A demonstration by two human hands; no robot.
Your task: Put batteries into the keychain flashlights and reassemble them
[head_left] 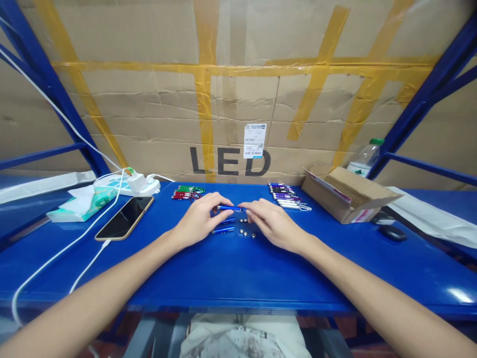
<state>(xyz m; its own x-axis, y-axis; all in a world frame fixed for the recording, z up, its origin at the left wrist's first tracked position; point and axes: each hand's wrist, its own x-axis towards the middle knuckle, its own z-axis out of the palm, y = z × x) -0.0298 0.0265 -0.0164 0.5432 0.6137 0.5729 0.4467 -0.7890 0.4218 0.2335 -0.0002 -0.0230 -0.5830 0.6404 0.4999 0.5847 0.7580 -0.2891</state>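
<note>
My left hand (199,219) pinches a small blue pen-shaped flashlight (228,208) just above the blue table (238,268). My right hand (270,222) meets it from the right, fingers pinched at the flashlight's tip. Two more blue flashlights (224,226) lie flat under my hands. Several small silver button cells (246,232) are scattered beside them. A row of red and green flashlights (186,193) lies at the back left, and a row of purple and silver ones (286,196) at the back right.
A phone (124,218) on a white cable lies to the left, near a tissue pack (84,204) and a power strip (139,185). An open cardboard box (346,194), a plastic bottle (365,156) and a mouse (392,232) stand right. A cardboard wall closes the back.
</note>
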